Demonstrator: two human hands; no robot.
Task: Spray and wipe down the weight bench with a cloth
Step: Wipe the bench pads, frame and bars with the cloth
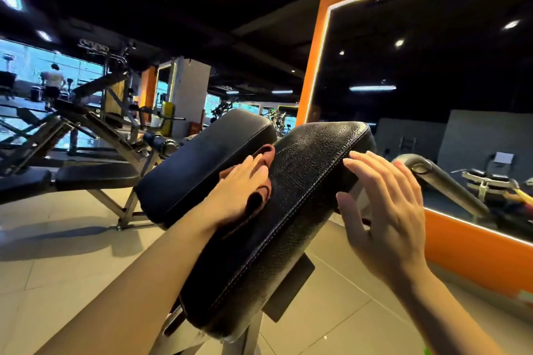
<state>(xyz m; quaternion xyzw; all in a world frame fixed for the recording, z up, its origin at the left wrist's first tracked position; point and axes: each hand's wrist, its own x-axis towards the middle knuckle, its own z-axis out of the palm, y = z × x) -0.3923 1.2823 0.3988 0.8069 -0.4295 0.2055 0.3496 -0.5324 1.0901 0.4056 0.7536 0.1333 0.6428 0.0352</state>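
Gym floor tiles and a big orange-framed mirror (311, 72) surround the bench (288, 196), whose two black pads tilt up away from the camera. Between the pads, on the near pad's left edge, lies the cloth (261, 199), reddish-brown, soft and limp; it likely bunches under pressure and is best driven by a flat palm or pinched at a fold. The left hand (239, 187) presses it down with fingers nearly straight. The right hand (383, 207) is spread wide, holding nothing, fingertips at the near pad's right edge. That pad looks cracked, firm and slightly slick. No spray bottle shows.
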